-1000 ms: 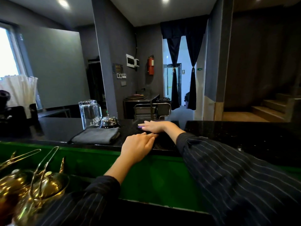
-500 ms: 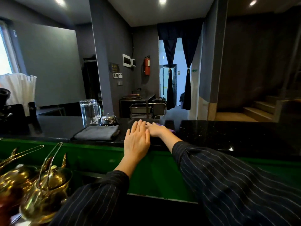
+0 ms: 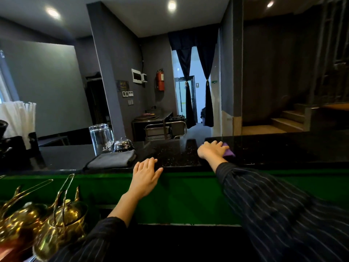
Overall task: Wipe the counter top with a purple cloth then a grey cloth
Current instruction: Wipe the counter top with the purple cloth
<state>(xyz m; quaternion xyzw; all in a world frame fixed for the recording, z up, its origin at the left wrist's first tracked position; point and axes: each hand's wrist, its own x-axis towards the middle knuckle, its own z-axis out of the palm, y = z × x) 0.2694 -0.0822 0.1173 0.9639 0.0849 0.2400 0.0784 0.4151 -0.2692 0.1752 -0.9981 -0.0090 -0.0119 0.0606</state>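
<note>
The black speckled counter top (image 3: 175, 154) runs across the view above a green front panel. My right hand (image 3: 211, 151) lies flat on the purple cloth (image 3: 228, 151), pressing it to the counter right of centre; only the cloth's right corner shows. My left hand (image 3: 146, 175) rests with fingers spread on the counter's near edge and holds nothing. A folded grey cloth (image 3: 112, 159) lies on the counter just left of my left hand.
A glass pitcher (image 3: 101, 138) and a metal call bell (image 3: 123, 145) stand behind the grey cloth. Brass pots with long handles (image 3: 56, 220) sit at the lower left. White straws (image 3: 18, 118) and dark equipment occupy the far left of the counter.
My right hand has slid the purple cloth to the right along the counter, away from my left hand. My left hand has stayed on the near edge, fingers now spread.
</note>
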